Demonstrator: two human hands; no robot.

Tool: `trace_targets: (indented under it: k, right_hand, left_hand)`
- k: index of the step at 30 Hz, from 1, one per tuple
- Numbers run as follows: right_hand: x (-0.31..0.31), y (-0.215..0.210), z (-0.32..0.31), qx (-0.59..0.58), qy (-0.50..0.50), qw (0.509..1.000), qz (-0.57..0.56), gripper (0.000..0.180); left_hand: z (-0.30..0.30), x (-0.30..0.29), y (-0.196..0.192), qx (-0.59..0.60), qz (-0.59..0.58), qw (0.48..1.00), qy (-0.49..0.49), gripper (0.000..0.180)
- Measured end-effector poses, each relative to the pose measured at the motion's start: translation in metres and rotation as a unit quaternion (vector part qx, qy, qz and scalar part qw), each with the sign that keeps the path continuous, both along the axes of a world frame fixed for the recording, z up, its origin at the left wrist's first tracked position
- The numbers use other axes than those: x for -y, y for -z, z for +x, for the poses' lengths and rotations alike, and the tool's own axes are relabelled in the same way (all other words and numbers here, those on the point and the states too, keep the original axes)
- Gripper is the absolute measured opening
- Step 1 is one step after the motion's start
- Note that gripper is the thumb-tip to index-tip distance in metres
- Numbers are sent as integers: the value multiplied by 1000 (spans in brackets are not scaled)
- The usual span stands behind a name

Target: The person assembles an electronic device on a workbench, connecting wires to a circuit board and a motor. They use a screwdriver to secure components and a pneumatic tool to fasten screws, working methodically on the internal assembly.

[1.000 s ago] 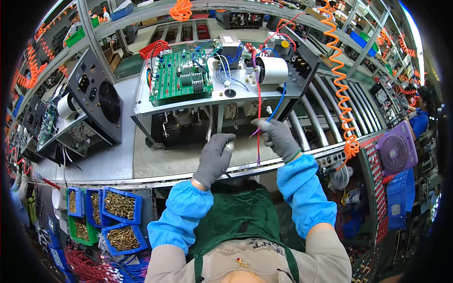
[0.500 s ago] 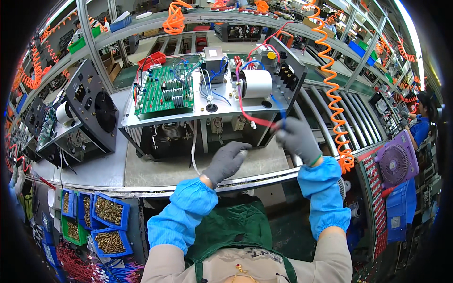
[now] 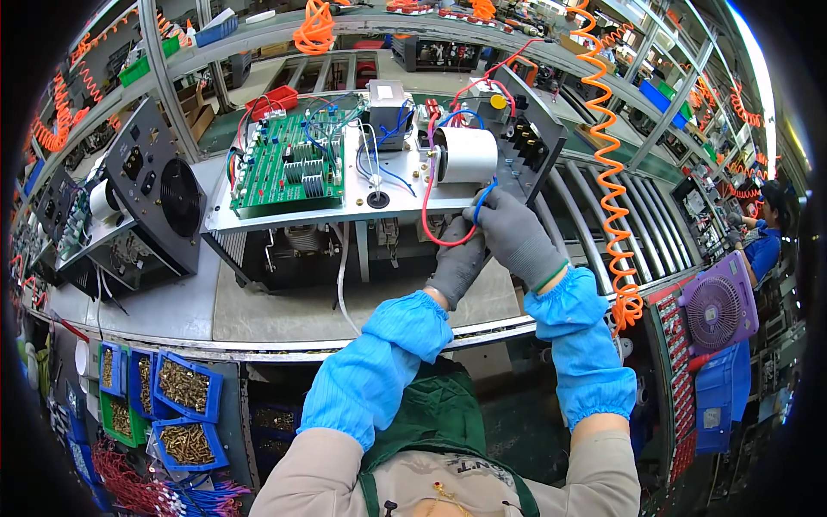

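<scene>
— Now that both gloves have met, what is different?

— Half a second ago the left hand (image 3: 458, 260) was low over the bench (image 3: 284, 320), well apart from the right hand (image 3: 510, 228), which was out to the side with the wires drawn along. At this moment the two are together, just in front of the chassis (image 3: 401, 203), below the white cylinder (image 3: 467, 155).

— And the wires?

— The red wire (image 3: 425, 207) hangs in a slack loop over the chassis's front edge and runs in between the gloves. The blue wire (image 3: 486, 201) curves down to the right hand's fingertips.

— Is each hand gripping something?

— The right one's fingers look pinched on the blue wire. The left one's fingers are bent beside the red loop, but its fingertips are hidden, so I cannot tell whether they are clamped on anything.

— What does that mean for the work?

— My judgement: it has turned from a one-handed pull into close, two-handed handling of the wires. Their ends are hidden, so nothing shows whether they are joined.
</scene>
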State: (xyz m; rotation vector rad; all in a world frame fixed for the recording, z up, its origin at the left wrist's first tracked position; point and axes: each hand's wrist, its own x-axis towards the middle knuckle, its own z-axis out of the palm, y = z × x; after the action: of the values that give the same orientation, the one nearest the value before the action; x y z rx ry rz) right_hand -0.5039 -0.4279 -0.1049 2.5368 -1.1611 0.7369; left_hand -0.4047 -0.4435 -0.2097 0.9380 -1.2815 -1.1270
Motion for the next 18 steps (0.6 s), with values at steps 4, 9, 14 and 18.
trace_targets:
  k: [4,9,14,18]
  right_hand:
    - [-1,7,-1,-9,40,999,-19,15]
    - [10,-26,2,461,36,856,231,16]
    - [20,-39,9,378,84,895,221,15]
    - [21,-32,5,393,119,882,231,14]
  left_hand:
    - [12,-6,-18,57,0,998,23,19]
    - [9,4,2,60,23,997,-37,27]
    - [8,13,0,-15,80,995,-59,30]
    - [14,5,-15,16,41,998,-47,30]
